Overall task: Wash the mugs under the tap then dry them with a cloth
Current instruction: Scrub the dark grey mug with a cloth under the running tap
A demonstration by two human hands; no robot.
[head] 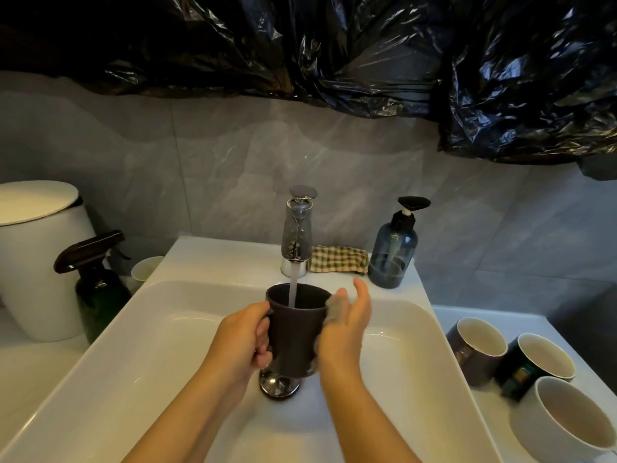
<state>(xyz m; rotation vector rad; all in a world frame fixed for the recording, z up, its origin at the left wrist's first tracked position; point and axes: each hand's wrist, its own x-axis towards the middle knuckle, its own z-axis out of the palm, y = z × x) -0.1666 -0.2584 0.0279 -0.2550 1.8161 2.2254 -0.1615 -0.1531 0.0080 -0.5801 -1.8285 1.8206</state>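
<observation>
Dark mug (295, 332) sits upright in the air over the middle of the white sink (167, 329), right under the tap (297, 235), and the stream of water (293, 289) falls straight into its open mouth. The left hand (242, 339) holds it by the handle, fingers (263, 357) curled and clamped round that handle on the mug's left side. The right hand (347, 324) lies flat against the mug's right wall with its fingers straight and close together, pointing up past the rim; the fingertips are blurred. Below the mug shows the shiny metal drain plug (278, 384).

On the sink's back ledge, just right of the tap's base, lies a folded checked cloth (339, 259), touching a blue soap bottle (394, 252) with a black pump. On the surface (494, 412) to the right of the sink stand three other mugs close together: a grey mug (477, 349) nearest the sink, a dark green mug (534, 362) beside it, and a white mug (567, 419) nearest the camera. To the left are a green spray bottle (96, 289), a small white cup (147, 267) and a white bin (36, 259). Black plastic sheeting (367, 51) hangs across the top of the grey tiled wall.
</observation>
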